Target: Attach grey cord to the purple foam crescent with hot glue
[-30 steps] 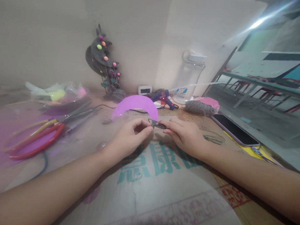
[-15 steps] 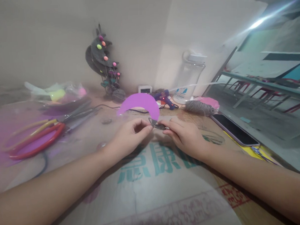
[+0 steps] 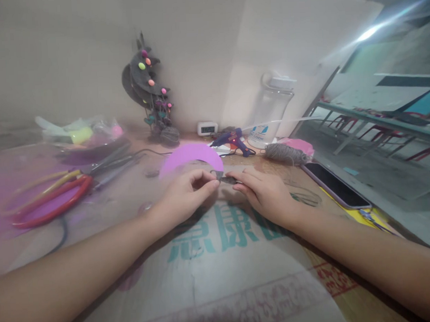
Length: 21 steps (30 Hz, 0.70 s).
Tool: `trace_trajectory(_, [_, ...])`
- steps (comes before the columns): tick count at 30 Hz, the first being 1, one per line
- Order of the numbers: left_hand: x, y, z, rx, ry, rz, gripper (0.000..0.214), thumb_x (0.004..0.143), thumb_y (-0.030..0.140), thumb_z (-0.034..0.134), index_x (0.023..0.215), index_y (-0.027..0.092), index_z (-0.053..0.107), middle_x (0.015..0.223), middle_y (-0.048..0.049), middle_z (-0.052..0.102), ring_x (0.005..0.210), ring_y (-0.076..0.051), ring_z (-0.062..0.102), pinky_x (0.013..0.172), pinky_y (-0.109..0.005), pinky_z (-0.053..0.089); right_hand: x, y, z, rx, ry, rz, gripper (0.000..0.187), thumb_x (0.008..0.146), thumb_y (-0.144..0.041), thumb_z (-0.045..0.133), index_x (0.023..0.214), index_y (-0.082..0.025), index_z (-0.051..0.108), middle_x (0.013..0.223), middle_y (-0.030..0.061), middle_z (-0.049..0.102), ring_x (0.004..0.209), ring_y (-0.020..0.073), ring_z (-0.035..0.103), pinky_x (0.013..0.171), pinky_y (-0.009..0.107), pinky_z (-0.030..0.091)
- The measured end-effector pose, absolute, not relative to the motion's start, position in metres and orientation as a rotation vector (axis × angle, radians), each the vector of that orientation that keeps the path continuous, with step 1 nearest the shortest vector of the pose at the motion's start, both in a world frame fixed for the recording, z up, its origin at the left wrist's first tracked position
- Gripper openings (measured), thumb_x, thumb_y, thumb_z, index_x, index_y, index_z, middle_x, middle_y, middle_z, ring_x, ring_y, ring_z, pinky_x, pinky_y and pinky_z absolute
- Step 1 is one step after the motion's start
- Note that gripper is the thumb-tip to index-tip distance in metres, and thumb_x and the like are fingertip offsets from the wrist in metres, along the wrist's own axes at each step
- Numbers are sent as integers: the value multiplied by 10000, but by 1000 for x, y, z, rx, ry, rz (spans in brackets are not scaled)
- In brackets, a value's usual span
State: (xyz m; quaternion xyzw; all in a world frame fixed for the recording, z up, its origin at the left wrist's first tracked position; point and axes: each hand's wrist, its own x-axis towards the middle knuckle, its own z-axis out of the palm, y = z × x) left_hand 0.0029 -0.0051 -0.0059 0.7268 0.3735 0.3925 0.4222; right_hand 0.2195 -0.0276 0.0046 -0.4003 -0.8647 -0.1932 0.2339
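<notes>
A purple crescent-shaped piece [image 3: 193, 155], likely card or foam, stands up from my left hand [image 3: 191, 193]. Its right tip shows a dark grey wrap, pinched between my left thumb and fingers. To the right, my right hand [image 3: 262, 194] is closed on a dark grey strand of yarn [image 3: 228, 180] that runs toward that tip. The fingertips of both hands are a short gap apart. How the yarn is fastened is too small to make out.
Red-and-yellow-handled scissors [image 3: 53, 199] lie left. Behind stand a decorated grey crescent hanging [image 3: 143, 83], a small clock [image 3: 207, 128], a glue gun [image 3: 235, 140] with its light lit, and a clear bottle [image 3: 270, 116]. Grey yarn [image 3: 286, 154] and a phone [image 3: 337, 185] lie right.
The purple crescent has tipped lower and slightly left, uncovering more of the glue gun and clock. Both hands stay in nearly the same place, still pinching.
</notes>
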Motion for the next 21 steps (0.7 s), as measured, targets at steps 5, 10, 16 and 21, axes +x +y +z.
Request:
trace_trajectory(5, [2,-5,-9,1831,930,990,238,853,390,541,797,171,615,700,-14,642,624,-141,571,618,-266,464,220,-27,4,-1098,-2372,-531,343,986,-337,384,1137,-168,642,833,57,673,709,145,615,617,247,431])
trace_trajectory(10, [2,-4,-10,1827,923,997,232,856,382,537,793,173,613,684,-12,641,624,-142,573,620,-268,464,219,-28,6,-1101,-2380,-549,355,989,-350,373,1138,-167,639,820,55,674,711,144,616,606,239,424])
trace_trajectory(16, [3,-5,-10,1830,923,993,227,853,376,539,780,175,615,677,-9,637,620,-141,568,617,-268,458,220,-28,6,-1068,-2382,-554,376,995,-352,349,1121,-155,644,802,55,671,690,146,614,583,244,414])
trace_trajectory(21, [3,-5,-8,1797,936,984,220,841,374,548,789,175,624,677,-4,632,614,-138,559,616,-268,451,219,-27,4,-1078,-2368,-522,365,992,-358,362,1138,-159,631,824,52,677,704,149,622,601,250,422])
